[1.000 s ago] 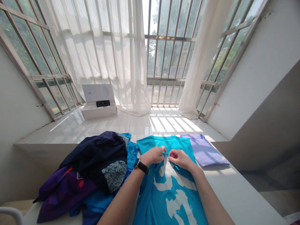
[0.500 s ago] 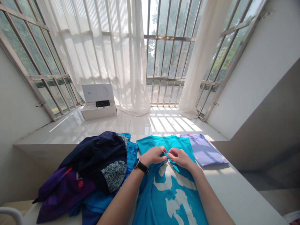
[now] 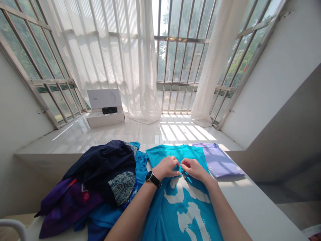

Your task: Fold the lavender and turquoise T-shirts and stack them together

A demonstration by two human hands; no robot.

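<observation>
A turquoise T-shirt (image 3: 185, 190) with large white brush-like print lies spread on the white table (image 3: 245, 201) before me. My left hand (image 3: 168, 166), a black-strapped watch (image 3: 153, 179) on its wrist, pinches the shirt's fabric near the upper middle. Close beside it, my right hand (image 3: 192, 168) has its fingers curled together on the same fabric, which bunches slightly between the two hands. The fingertips partly hide the pinched cloth. Behind the shirt's right edge lies a folded lavender garment (image 3: 223, 162).
To the left is a heap of clothes: a navy garment (image 3: 100, 164) with a paisley patch, a purple one (image 3: 67, 207) and blue pieces. An open white box (image 3: 106, 119) holding a black device (image 3: 109, 110) stands on the tiled sill (image 3: 145, 132). White curtains (image 3: 135, 67) hang by the barred window.
My left hand has turned slightly at the wrist, showing more of the watch face. Both hands stay at nearly the same spot on the T-shirt.
</observation>
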